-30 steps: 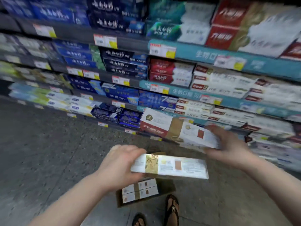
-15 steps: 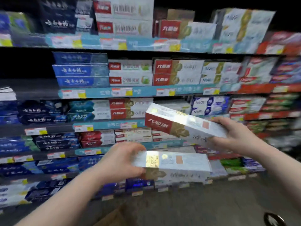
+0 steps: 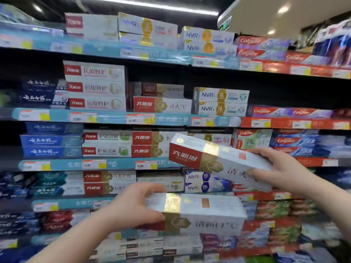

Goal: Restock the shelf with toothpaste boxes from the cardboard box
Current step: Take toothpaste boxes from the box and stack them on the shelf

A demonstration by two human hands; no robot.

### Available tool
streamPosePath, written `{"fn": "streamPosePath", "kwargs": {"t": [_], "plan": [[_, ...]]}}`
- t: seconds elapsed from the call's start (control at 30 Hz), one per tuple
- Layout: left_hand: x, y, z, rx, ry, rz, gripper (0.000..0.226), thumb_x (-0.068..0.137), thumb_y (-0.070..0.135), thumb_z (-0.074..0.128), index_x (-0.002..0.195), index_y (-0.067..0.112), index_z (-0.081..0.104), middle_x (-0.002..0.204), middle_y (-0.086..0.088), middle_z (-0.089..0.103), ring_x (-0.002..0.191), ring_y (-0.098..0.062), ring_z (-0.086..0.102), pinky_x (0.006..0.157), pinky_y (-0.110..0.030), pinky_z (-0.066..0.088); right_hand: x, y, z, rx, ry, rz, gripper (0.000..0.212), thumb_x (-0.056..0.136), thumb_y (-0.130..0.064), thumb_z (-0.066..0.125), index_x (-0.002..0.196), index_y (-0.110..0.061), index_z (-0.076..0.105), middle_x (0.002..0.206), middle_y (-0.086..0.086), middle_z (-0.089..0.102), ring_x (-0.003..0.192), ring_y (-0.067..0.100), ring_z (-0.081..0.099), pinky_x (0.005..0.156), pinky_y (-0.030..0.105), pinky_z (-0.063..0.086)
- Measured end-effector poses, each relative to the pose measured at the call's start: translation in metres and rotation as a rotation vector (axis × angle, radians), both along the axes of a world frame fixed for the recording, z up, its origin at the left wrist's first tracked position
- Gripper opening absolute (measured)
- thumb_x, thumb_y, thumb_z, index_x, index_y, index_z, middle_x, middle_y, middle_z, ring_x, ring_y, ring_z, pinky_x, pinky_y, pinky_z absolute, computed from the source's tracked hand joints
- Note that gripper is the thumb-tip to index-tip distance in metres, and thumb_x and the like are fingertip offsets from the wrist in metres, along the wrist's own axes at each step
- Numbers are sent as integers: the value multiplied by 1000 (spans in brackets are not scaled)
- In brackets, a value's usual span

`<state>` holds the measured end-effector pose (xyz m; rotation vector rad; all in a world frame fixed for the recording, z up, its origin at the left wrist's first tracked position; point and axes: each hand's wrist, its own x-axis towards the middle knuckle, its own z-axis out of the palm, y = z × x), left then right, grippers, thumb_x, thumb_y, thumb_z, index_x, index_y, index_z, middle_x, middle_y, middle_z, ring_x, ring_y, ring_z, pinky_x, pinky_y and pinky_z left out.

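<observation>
My left hand (image 3: 133, 207) grips the left end of a white, gold and red toothpaste box (image 3: 207, 211), held level at chest height. My right hand (image 3: 279, 169) grips the right end of a second matching toothpaste box (image 3: 212, 158), tilted with its red end up and to the left. Both boxes hang in front of the shelves, apart from them. One matching box (image 3: 163, 105) lies alone on the second shelf from the top, with dark empty space above it. The cardboard box is out of view.
Shelves (image 3: 106, 118) run across the whole view, packed with toothpaste: dark blue boxes (image 3: 51, 145) at left, NVR boxes (image 3: 220, 101) in the middle, red Colgate boxes (image 3: 288, 112) at right. Price tags line the shelf edges.
The view has swung up from the floor and cardboard box to the upper shelves. Both hands have risen with their boxes; the right one now sits higher and nearer the shelves.
</observation>
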<state>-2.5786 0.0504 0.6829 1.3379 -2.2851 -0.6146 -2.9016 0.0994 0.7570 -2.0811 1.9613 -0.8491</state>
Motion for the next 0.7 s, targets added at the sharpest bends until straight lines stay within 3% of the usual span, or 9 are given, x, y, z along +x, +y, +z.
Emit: {"fn": "streamPosePath", "kwargs": {"t": [0.17,0.23,0.3,0.47,0.6,0.7], "plan": [[7,-24,34,-83,-38,41,50,64,33,73,110,41,54,102,27,55,93,3,55,78,-13,43,-1,-40,29,-76,-18,51,38,79,-28,68,110,-35,46,102,-10,53,83,2,52,59,14,42],[14,-40,48,-79,-27,64,50,66,29,75,109,40,54,103,23,57,90,1,57,73,-13,45,1,-61,41,-117,-8,58,40,78,-28,69,114,-30,51,106,-4,55,87,8,53,65,15,41],[21,-61,61,-76,-1,70,48,65,28,77,104,42,53,103,19,60,88,-1,60,72,-15,47,6,-84,55,-151,18,49,43,77,-30,69,117,-29,53,108,-3,56,92,15,53,71,24,41],[36,-117,97,-146,48,93,47,64,31,77,105,38,57,101,20,60,86,1,59,71,-15,47,25,-147,94,-219,7,75,39,81,-29,66,116,-36,50,106,-6,52,88,8,52,72,21,39],[48,-160,120,-159,107,75,41,64,27,80,96,40,58,97,19,62,77,3,62,66,-13,48,44,-196,118,-272,-24,87,40,79,-30,67,117,-32,54,109,-6,57,99,14,56,86,30,46],[55,-185,132,-184,117,69,37,68,21,78,96,36,61,93,13,66,77,-2,64,63,-13,51,58,-225,129,-303,-38,116,40,80,-27,66,118,-29,55,100,-11,56,88,6,55,75,21,44]]}}
